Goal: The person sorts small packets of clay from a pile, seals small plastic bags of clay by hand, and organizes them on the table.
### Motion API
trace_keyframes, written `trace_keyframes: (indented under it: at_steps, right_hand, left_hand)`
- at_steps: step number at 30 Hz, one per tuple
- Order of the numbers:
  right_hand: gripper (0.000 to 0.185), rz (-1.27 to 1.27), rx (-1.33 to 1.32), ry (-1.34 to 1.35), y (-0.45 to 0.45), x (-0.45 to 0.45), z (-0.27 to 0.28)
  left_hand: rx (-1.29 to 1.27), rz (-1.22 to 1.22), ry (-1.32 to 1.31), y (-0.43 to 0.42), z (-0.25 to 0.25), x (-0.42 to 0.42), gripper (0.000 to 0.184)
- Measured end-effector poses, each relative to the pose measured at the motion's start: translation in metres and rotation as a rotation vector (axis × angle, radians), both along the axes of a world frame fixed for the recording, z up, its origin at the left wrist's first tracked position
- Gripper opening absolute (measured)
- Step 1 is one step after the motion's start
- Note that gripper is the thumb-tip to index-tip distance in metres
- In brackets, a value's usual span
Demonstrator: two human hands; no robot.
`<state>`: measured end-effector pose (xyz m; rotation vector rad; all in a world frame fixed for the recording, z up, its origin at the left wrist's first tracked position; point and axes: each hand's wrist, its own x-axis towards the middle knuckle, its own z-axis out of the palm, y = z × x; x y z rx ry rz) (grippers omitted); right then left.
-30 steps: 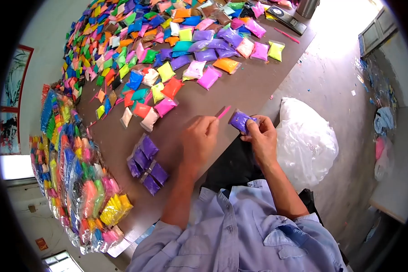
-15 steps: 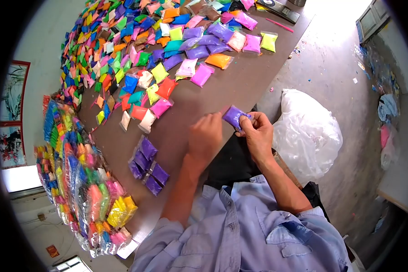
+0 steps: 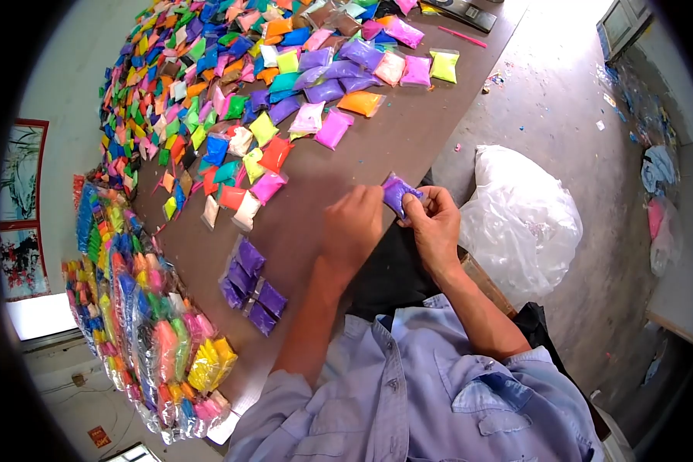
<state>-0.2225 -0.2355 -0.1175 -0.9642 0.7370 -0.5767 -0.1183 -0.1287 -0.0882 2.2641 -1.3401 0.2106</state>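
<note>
My right hand (image 3: pixel 433 223) pinches a small purple packet (image 3: pixel 397 195) by its lower right part, above the table's front edge. Close beside it on the left, my left hand (image 3: pixel 353 227) has its fingers pressed together at the packet's left edge; what they hold is hidden now. Several purple packets (image 3: pixel 243 266) lie in a small group on the table, left of my left forearm. Loose packets in many colours spread beyond my hands, among them a pink one (image 3: pixel 333 128) and an orange one (image 3: pixel 361 103).
A big heap of coloured packets (image 3: pixel 200 77) covers the far left of the brown table (image 3: pixel 408 138). Bundled clear bags of packets (image 3: pixel 154 331) line the left edge. A white plastic bag (image 3: pixel 520 223) stands on the floor at right. A pink stick (image 3: pixel 462 36) lies far back.
My left hand has moved right, up to the purple packet. The pink stick seen in its fingers earlier no longer shows. The view has shifted slightly.
</note>
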Motion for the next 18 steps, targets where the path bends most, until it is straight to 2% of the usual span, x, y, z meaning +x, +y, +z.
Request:
trace_keyframes:
  at_steps: [3, 5, 8, 12, 18]
  right_hand:
    - [0.017, 0.009, -0.037, 0.026, 0.000, -0.001, -0.005]
    - [0.017, 0.019, -0.046, 0.044, -0.001, -0.003, -0.003]
    - [0.017, 0.011, -0.061, 0.042, 0.001, -0.001, -0.002]
    - [0.016, -0.015, -0.075, 0.031, 0.003, 0.001, 0.001]
    - [0.016, 0.033, -0.120, 0.075, 0.000, -0.002, -0.005]
  left_hand:
    - [0.041, 0.078, -0.026, 0.003, -0.006, 0.021, 0.004]
    - [-0.074, 0.085, -0.028, 0.002, 0.000, 0.022, 0.006]
    - [-0.009, 0.034, -0.013, -0.006, 0.029, -0.002, 0.008]
    - [0.029, -0.024, 0.043, -0.005, 0.010, -0.003, 0.008]
    - [0.023, 0.055, 0.024, -0.006, -0.001, 0.023, 0.009]
